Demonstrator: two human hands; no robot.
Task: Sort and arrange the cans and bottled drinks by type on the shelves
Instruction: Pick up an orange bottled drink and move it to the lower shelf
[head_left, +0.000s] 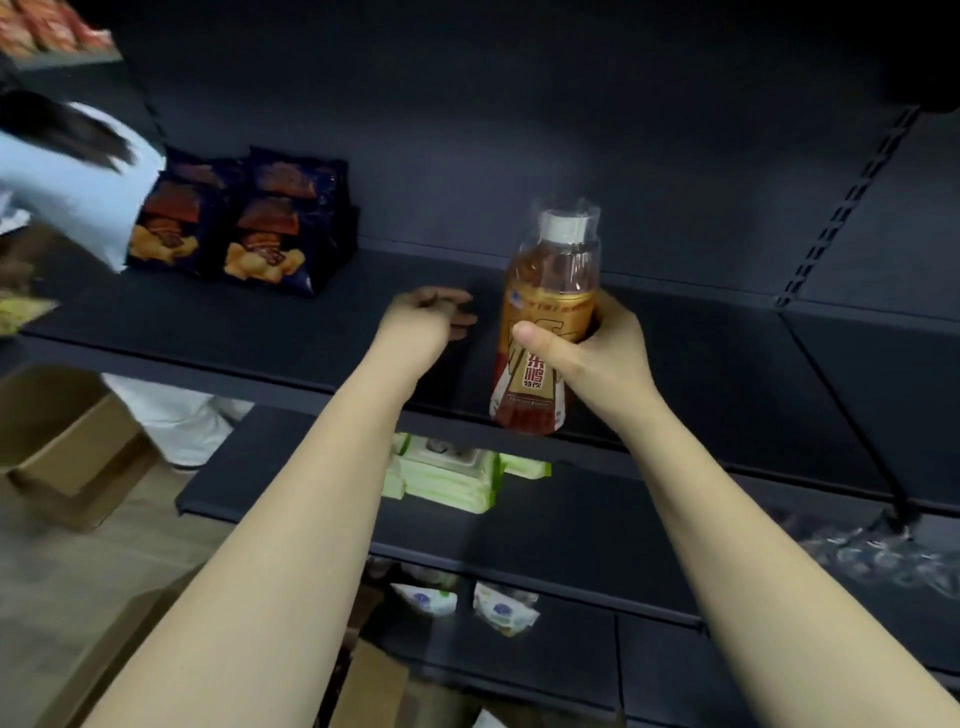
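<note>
Right hand (587, 353) grip wrapped round the amber drink bottle (545, 322), upright above the shelf (727, 374) front edge. Left hand (426, 317) loosely curled just beside it, holding nothing.

Both bare forearms reach up and forward from the lower corners of the view, converging toward the middle. The left hand (423, 317) is extended with the wrist bent slightly down, back of the hand up, fingers loosely curled and pointing right; it holds nothing and lies over the shelf (291, 332) near its front edge. The right hand (582, 353) is raised a little higher, its grip wrapped round the bottle (550, 312) at mid-height: thumb across the near face, fingers curled behind. The two hands are near each other, not touching.
</note>
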